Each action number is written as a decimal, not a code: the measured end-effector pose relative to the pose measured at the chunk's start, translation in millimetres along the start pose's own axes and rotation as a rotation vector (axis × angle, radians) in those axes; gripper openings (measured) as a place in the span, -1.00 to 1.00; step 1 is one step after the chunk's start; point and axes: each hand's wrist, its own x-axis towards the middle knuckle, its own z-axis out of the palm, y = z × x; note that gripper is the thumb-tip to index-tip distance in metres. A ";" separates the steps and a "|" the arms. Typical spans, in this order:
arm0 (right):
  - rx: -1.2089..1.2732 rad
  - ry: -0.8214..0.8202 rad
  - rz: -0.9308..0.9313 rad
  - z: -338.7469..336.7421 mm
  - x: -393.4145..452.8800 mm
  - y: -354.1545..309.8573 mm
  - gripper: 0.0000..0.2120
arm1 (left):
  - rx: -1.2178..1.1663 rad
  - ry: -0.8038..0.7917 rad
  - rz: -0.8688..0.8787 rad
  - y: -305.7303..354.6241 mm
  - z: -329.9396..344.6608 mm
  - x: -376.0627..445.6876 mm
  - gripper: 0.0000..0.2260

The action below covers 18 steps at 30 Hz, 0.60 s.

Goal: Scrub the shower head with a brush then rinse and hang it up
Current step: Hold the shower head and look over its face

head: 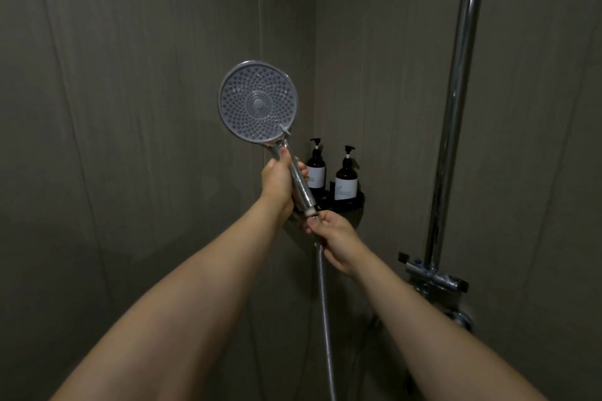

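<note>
A round grey shower head (257, 102) with a chrome handle is held up in front of the corner of the shower, its nozzle face turned toward me. My left hand (279, 182) grips the handle just below the head. My right hand (335, 238) pinches the top end of the metal hose (323, 296) where it meets the bottom of the handle. The hose hangs straight down from there. No brush is in view.
A black corner shelf (347, 203) behind my hands carries two dark pump bottles (346, 177). At the right a chrome riser pipe (456, 101) runs up the wall from the mixer valve (436, 278). Grey wall panels surround everything.
</note>
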 end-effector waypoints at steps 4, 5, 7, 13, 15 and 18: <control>-0.056 0.000 0.007 -6.3 -0.1 1.7 -0.86 | -0.004 0.004 -0.005 2.3 -4.2 1.3 -0.75; -0.072 0.007 0.010 -8.1 0.0 2.1 -0.85 | -0.012 0.005 -0.004 2.4 -5.3 1.5 -0.75; -0.114 0.021 0.015 -11.1 0.5 3.3 -0.83 | -0.032 0.010 0.004 2.7 -8.4 1.9 -0.76; -0.229 0.101 0.049 -12.9 -0.1 7.7 -0.71 | 0.081 0.031 -0.013 -7.0 -24.8 10.4 -0.78; -0.297 0.153 0.041 -12.1 0.1 8.2 -0.70 | 0.115 0.019 -0.027 -12.2 -30.5 12.8 -0.79; -0.352 0.214 0.043 -12.1 2.2 8.3 -0.71 | 0.214 0.018 -0.023 -18.0 -38.4 15.3 -0.78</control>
